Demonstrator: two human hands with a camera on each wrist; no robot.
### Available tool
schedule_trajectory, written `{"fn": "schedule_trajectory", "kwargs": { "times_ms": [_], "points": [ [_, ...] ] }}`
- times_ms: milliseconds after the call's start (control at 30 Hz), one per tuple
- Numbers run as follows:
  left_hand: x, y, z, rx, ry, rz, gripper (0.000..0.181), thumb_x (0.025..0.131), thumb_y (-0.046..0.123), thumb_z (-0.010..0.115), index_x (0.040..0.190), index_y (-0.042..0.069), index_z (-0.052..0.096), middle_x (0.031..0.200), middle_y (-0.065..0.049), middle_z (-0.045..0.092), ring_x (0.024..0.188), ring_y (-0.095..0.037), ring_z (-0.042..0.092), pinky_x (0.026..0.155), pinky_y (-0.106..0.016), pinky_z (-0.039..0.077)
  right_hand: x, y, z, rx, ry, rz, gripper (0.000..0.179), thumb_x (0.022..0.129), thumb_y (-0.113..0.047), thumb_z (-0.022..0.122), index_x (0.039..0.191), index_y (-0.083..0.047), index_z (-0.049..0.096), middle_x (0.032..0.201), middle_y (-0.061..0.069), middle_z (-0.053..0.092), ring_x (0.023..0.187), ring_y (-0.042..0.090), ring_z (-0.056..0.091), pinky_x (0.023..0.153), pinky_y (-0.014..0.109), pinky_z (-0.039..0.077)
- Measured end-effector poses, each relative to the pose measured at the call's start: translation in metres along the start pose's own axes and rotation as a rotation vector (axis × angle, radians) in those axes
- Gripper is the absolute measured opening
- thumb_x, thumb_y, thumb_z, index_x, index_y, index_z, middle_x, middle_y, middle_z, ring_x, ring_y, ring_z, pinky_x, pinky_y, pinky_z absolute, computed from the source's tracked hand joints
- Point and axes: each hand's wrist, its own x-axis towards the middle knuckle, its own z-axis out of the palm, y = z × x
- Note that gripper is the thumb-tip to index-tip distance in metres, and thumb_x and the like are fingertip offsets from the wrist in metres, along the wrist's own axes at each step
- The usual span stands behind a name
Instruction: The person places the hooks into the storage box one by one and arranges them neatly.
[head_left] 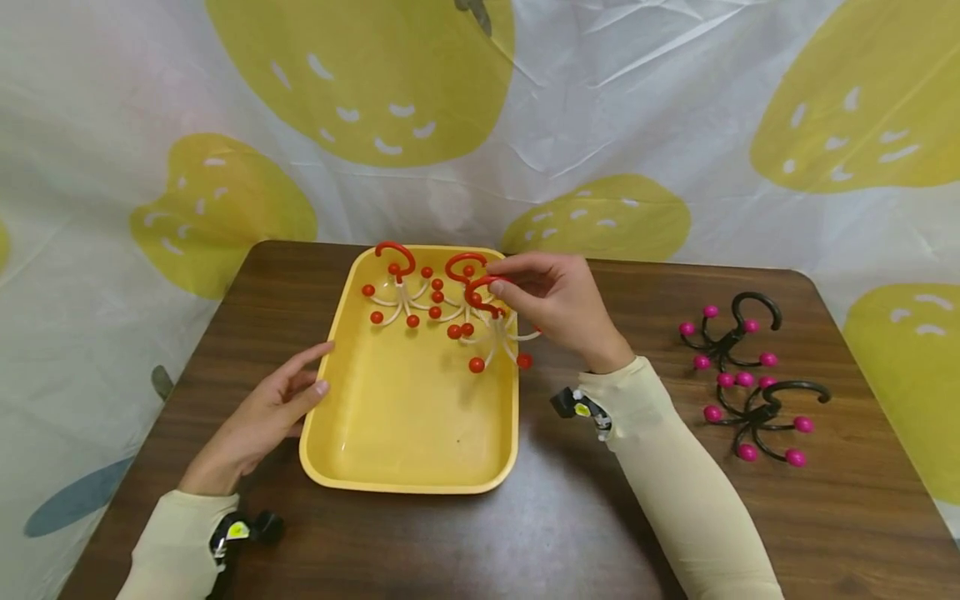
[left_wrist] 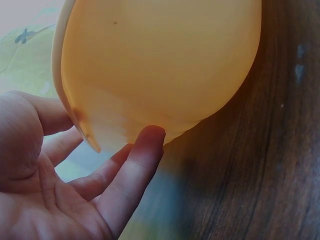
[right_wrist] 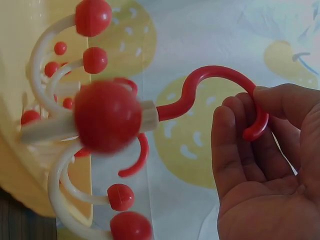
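Note:
My right hand (head_left: 558,304) pinches the red top hook of a white multi-arm hanging hook (right_wrist: 47,130) between thumb and fingers. This hanger has curved white arms tipped with red balls and is over the right part of a yellow tray (head_left: 408,486). Two similar hangers with red hooks, one at the back left (head_left: 402,292) and another partly hidden behind the held one (head_left: 456,265), are in the tray's far end. My left hand (head_left: 258,417) holds the tray's left side, thumb at the rim and fingers against the outer wall (left_wrist: 165,75).
Two black hanging hooks with pink balls, a farther one (head_left: 723,343) and a nearer one (head_left: 759,415), lie to the right on the dark wooden table (head_left: 570,517). A white curtain with yellow fruit prints (head_left: 570,125) hangs behind the table.

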Motion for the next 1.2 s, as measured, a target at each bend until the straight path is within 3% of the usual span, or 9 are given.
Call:
{"fn": "schedule_trajectory", "kwargs": {
  "times_ms": [167,367,600,1000,1200],
  "points": [
    [0.000,0.000,0.000,0.001,0.001,-0.002,0.065,0.112,0.029,0.057,0.169,0.021,0.026,0.148,-0.033,0.049,0.109,-0.021,0.072,0.081,-0.046,0.066,0.008,-0.001,0.014,0.006,-0.046,-0.026,0.019,0.093,0.002,0.077,0.112,0.005,0.079,0.107,0.019,0.079,0.083,0.010,0.075,0.072,0.025,0.063],
    [0.000,0.000,0.000,0.009,-0.003,-0.002,0.066,0.111,0.031,0.057,0.169,0.023,0.026,0.149,-0.033,0.049,0.111,-0.022,0.071,0.083,-0.045,0.066,0.015,0.004,0.028,-0.017,-0.100,-0.038,0.020,0.094,-0.001,0.077,0.113,0.003,0.079,0.110,0.017,0.079,0.073,0.018,0.071,0.056,0.023,0.055],
    [-0.002,0.003,0.002,0.010,-0.004,0.009,0.065,0.112,0.030,0.056,0.169,0.022,0.026,0.147,-0.033,0.050,0.111,-0.023,0.071,0.083,-0.046,0.066,0.023,0.006,0.047,0.004,-0.154,-0.021,0.020,0.094,-0.003,0.077,0.113,0.003,0.080,0.108,0.015,0.080,0.091,0.019,0.077,0.080,0.030,0.065],
    [-0.001,0.003,0.003,-0.005,-0.006,-0.001,0.064,0.112,0.028,0.056,0.169,0.022,0.026,0.149,-0.034,0.049,0.112,-0.028,0.071,0.082,-0.046,0.066,0.035,0.010,0.074,-0.024,-0.249,-0.050,0.020,0.094,-0.002,0.075,0.113,0.001,0.080,0.107,0.013,0.081,0.095,0.015,0.077,0.085,0.032,0.064],
    [-0.001,0.003,0.005,-0.011,-0.002,-0.007,0.065,0.112,0.028,0.056,0.169,0.024,0.026,0.147,-0.033,0.049,0.110,-0.026,0.071,0.081,-0.046,0.066,0.038,0.013,0.086,-0.011,-0.273,-0.024,0.020,0.095,-0.004,0.076,0.114,0.002,0.080,0.112,0.012,0.081,0.097,0.015,0.077,0.084,0.032,0.065]
  ]
}}
